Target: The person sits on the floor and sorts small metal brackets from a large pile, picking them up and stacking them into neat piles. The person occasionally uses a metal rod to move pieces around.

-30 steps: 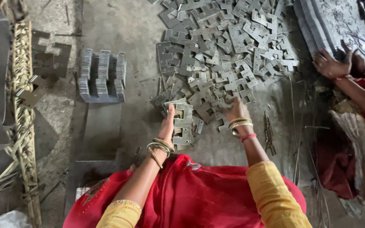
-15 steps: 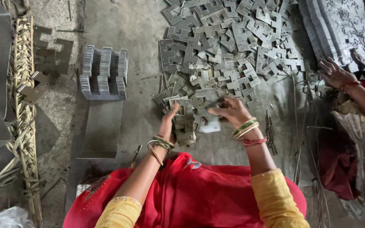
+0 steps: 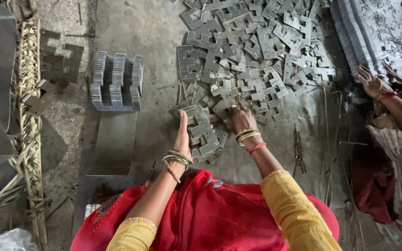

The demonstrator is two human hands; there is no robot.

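Gathering step, I judge: left hand (image 3: 182,135) stands edge-on, fingers straight, against a small heap of flat grey stamped metal plates (image 3: 204,135) on the floor; right hand (image 3: 242,120) presses fingers onto them. Squaring them up seems needed.

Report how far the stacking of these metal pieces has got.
Done: one upright row of stacked grey stamped metal plates. In hand: left hand and right hand square up a small flat stack. Left: the large loose heap of plates.
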